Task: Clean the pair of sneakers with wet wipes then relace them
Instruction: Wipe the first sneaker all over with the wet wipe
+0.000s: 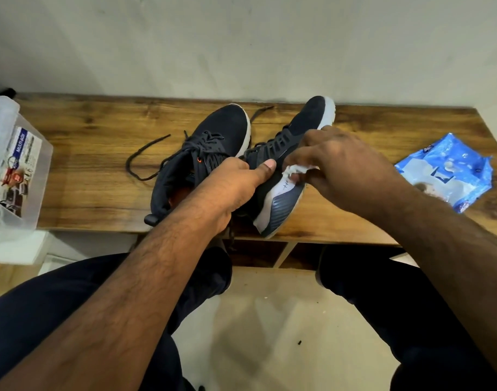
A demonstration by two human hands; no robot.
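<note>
**Sneaker held and wiped at the table's near edge**

Left hand: forearm reaches in from lower left, hand curled round the collar and tongue area of the right-hand sneaker, thumb laid across its upper, pointing right. The remaining fingers wrap behind the shoe and cannot be seen.

Right hand: forearm enters from lower right, wrist bent, knuckles up. Its fingers are bunched round a crumpled white wet wipe, pressing it to the shoe's side panel just above the white and grey heel section. Only a small fold of the wipe shows under the hand.

Right-hand sneaker: dark upper, pale sole, tilted onto its side, toe toward the wall, heel reaching the table's near edge. Whether laces are threaded is hard to tell.

Left-hand sneaker: upright on the wooden table, just beside the first, toe toward the wall, heel partly covered by the left forearm. Its dark lace trails loose to the left.

Wipes pack: blue, crinkled, lying on the table at right; print illegible.

Clear plastic box: at left edge, cut off by the frame, label blurred.

Person's knees in dark trousers, lower frame.
</note>
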